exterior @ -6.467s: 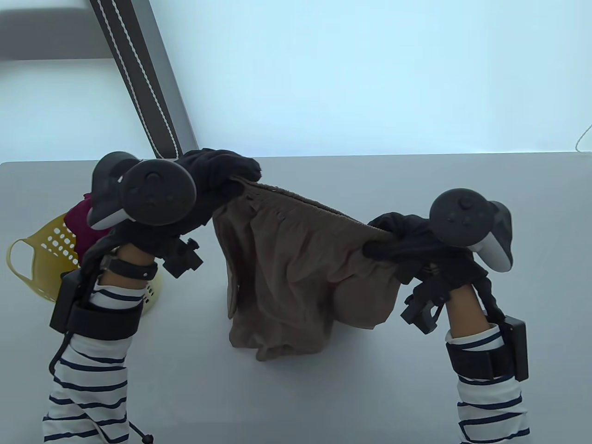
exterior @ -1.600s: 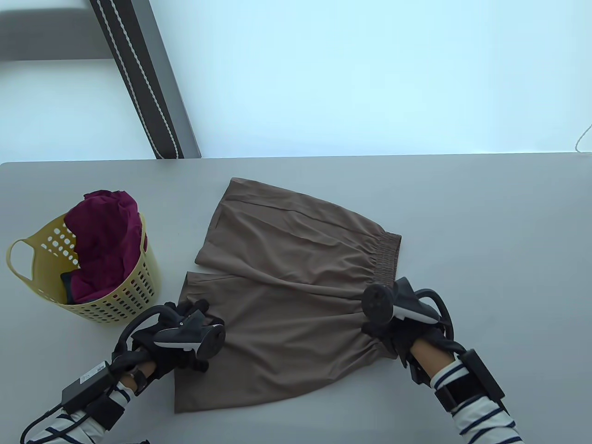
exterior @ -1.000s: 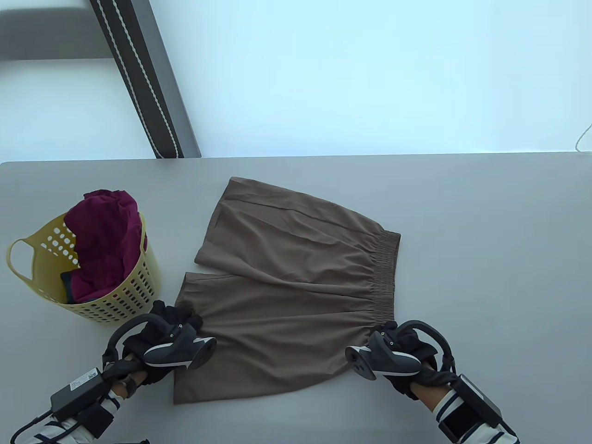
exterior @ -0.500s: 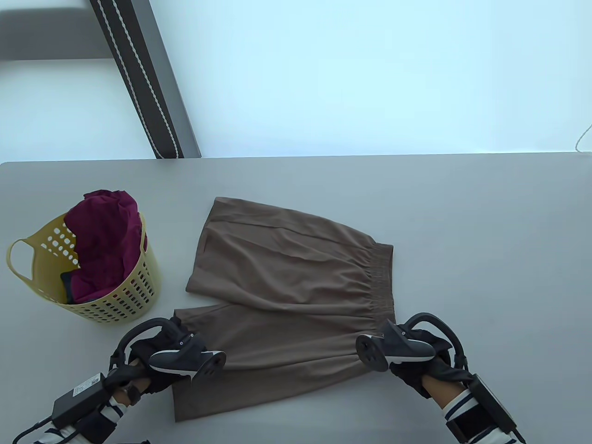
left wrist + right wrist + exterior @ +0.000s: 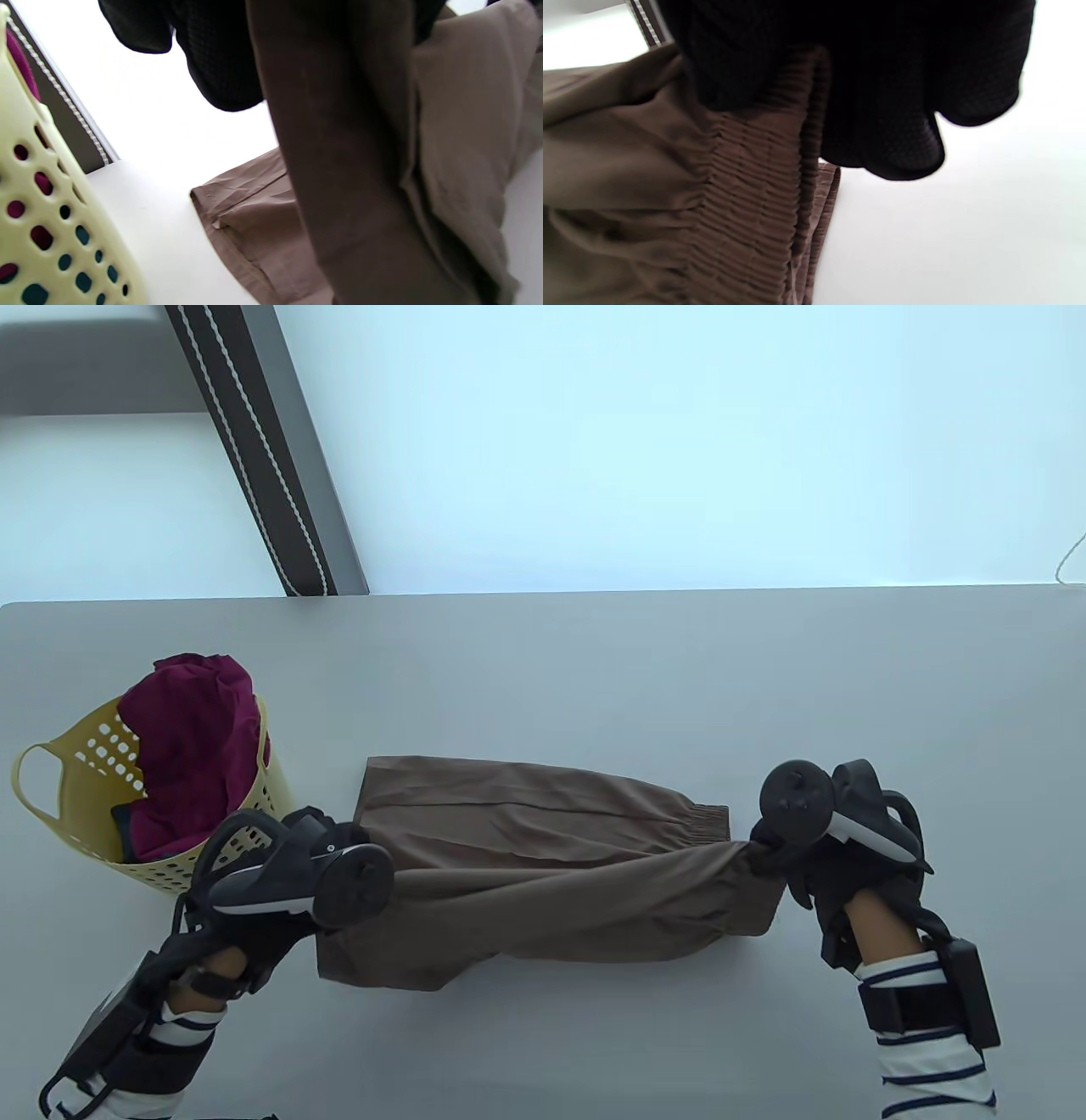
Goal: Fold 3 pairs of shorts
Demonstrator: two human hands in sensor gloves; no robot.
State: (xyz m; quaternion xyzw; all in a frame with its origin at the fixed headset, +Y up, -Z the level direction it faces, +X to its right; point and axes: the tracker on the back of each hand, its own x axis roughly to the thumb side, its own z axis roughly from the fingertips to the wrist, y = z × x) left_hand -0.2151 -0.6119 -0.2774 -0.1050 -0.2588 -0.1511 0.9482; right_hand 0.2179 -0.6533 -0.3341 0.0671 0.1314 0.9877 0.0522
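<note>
Brown shorts (image 5: 543,857) half lifted off table (image 5: 594,670), far leg flat. Left hand (image 5: 280,891) pinches near hem, right hand (image 5: 814,848) grips waistband corner. Cloth looks thin, limp, sags between grips. Best holds: elastic waistband, hem corners. Basket (image 5: 254,848) beside.

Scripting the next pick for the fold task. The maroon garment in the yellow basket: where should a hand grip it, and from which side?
Take the maroon garment at its bunched top, which stands above the basket rim, coming straight down from above. The perforated wall closes off every side, and only the heaped top is exposed. The left hand is nearest, though it now grips the brown shorts, so it likely has to finish that fold first.
</note>
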